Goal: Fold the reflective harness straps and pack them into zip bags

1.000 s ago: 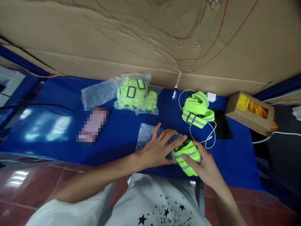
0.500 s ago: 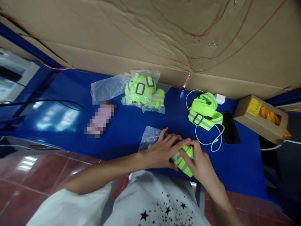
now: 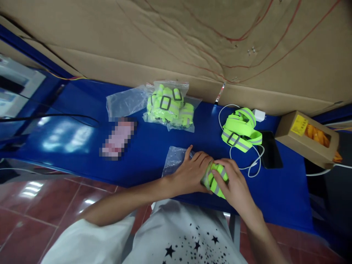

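Near the table's front edge, my right hand [image 3: 232, 179] grips a folded neon-yellow reflective strap [image 3: 217, 187] with grey stripes. My left hand [image 3: 194, 172] is wrapped over a clear plastic bag [image 3: 172, 160] at the strap's left end, its thumb sticking up. The strap's left part sits in the bag's mouth, and the rest is outside. My left fingertips are hidden behind the bag and strap. A loose reflective strap [image 3: 239, 130] with a black buckle lies farther back on the right. Bagged straps [image 3: 169, 104] are piled at the back middle.
An empty-looking clear bag [image 3: 125, 102] lies left of the pile, with a blurred-out pink item [image 3: 118, 139] before it. At right are a white cable [image 3: 258, 161], a charger [image 3: 259, 115], a dark phone [image 3: 271, 150] and a cardboard box [image 3: 306, 137]. Cardboard [image 3: 165, 44] walls the back.
The strap has shifted slightly up and left, deeper toward the bag. My left fingers have closed in around the bag's mouth, and my right fingers have moved over the strap's top.
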Available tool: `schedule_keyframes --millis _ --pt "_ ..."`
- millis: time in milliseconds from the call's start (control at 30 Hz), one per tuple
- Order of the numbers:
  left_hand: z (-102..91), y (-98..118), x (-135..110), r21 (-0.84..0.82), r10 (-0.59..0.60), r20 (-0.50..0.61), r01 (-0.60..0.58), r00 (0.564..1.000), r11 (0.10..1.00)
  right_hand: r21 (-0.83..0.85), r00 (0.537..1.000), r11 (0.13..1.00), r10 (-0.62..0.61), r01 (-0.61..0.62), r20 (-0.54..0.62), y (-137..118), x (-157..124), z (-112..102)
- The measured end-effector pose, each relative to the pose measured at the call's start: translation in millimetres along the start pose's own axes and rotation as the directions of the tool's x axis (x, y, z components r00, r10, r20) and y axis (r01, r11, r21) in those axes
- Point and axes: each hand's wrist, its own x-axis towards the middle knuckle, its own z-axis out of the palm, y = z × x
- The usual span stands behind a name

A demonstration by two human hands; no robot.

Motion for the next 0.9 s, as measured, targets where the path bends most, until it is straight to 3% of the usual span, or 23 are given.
schedule_keyframes --millis 100,233,333,500,600,733,833,900 --pt "1.7 1.1 -1.2 0.055 0.014 0.001 -0.014 1.0 0.998 0.025 0.994 0.999 0.036 -0.033 -0.101 -0.6 -3.2 6.8" --pt "3.0 -1.5 -1.3 0.024 0.02 0.013 -0.02 1.0 1.0 0.06 0.994 0.995 -0.088 0.084 0.057 0.5 -10.0 2.5" --pt "3.4 -2.8 -0.4 -0.018 0.006 -0.009 -0.007 1.0 1.0 0.07 0.99 0.994 -0.087 0.079 0.111 3.0 -12.4 -1.9" --pt "2.7 1.5 1.0 -0.022 -0.024 -0.035 0.023 0.999 0.999 0.149 0.996 0.989 0.034 -0.022 -0.077 5.4 -10.1 2.3" --pt "-1.7 5.2 2.9 0.034 0.002 -0.008 -0.001 1.0 0.999 0.121 0.986 0.989 -0.068 0.087 -0.153 3.0 -7.4 6.2" --pt "-11.5 8.6 9.1 0.108 0.049 0.004 -0.049 0.999 0.993 0.024 0.953 0.977 -0.199 0.21 -0.229 -7.3 1.2 9.6" --pt "-20.5 11.6 16.6 0.169 0.068 -0.083 -0.053 0.994 0.984 0.015 0.912 0.982 -0.17 0.189 -0.374 -15.9 14.4 12.0" --pt "-25.8 13.7 21.2 0.208 0.092 -0.135 -0.062 0.987 0.976 0.098 0.873 0.982 -0.093 0.159 -0.478 -19.8 24.0 13.4"
